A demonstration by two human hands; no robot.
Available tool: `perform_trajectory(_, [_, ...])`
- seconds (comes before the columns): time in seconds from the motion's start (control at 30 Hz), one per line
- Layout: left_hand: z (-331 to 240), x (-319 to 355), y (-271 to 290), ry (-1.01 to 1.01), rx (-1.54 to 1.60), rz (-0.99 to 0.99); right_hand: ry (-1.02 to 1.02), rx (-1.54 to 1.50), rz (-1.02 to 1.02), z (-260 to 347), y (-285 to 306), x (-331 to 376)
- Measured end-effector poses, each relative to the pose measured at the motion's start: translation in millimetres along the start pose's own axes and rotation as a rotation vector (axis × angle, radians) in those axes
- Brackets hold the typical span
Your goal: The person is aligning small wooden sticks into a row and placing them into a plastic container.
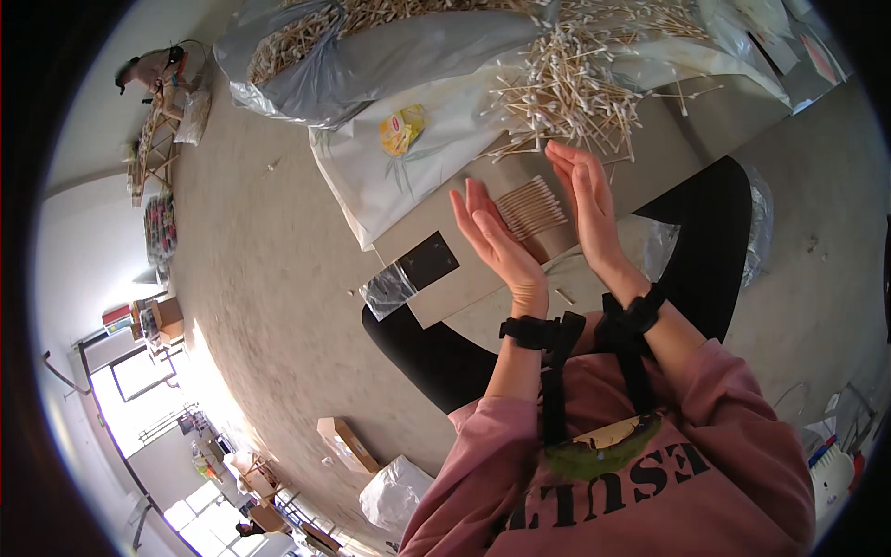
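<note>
A neat row of cotton swabs (pixel 532 209) lies side by side on the brown tabletop (pixel 483 278), between my two hands. My left hand (pixel 504 249) stands on edge at the row's left ends, fingers stretched out. Along the right ends rises my right hand (pixel 591 212), also with straight fingers, its palm turned toward the row. Whether either palm touches the swab tips, I cannot tell. Just beyond my fingertips spreads a loose pile of cotton swabs (pixel 580 88), pointing every way. Left of my left hand, a dark flat pad with clear plastic bags (pixel 392 288) sits at the table's near edge.
A grey plastic bag (pixel 408 56) full of swabs lies at the far side. Under it is a white sheet (pixel 357 176) with a yellow packet (pixel 402 130). My knees flank the table. Another person (pixel 153 72) works at the far left. A cardboard box (pixel 347 444) stands on the floor.
</note>
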State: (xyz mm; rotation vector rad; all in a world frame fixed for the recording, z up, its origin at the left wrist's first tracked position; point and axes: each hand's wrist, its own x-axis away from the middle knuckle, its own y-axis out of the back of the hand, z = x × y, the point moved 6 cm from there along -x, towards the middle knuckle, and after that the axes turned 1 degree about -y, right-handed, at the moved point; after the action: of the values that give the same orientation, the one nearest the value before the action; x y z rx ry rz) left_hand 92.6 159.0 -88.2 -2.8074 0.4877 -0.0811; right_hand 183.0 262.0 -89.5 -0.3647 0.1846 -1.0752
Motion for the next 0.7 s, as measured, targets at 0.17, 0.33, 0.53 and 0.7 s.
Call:
perform_trajectory(0.17, [1.1, -1.5, 0.3, 0.027, 0.019, 0.035, 0.011, -0.022, 0.108, -13.5, -13.6, -4.9])
perform_trajectory(0.33, [-0.2, -6.3, 4.4, 0.013, 0.05, 0.027, -0.036, -0.083, 0.094, -9.9, -6.9, -7.7])
perform_trajectory(0.53, [1.3, 2.2, -2.4, 0.03, 0.026, 0.065, -0.025, -0.079, 0.14, -10.1, -8.4, -4.6])
perform_trajectory(0.7, [-1.6, 5.4, -0.1, 0.024, 0.027, 0.06, -0.047, -0.066, 0.129, -6.4, -9.2, 0.9])
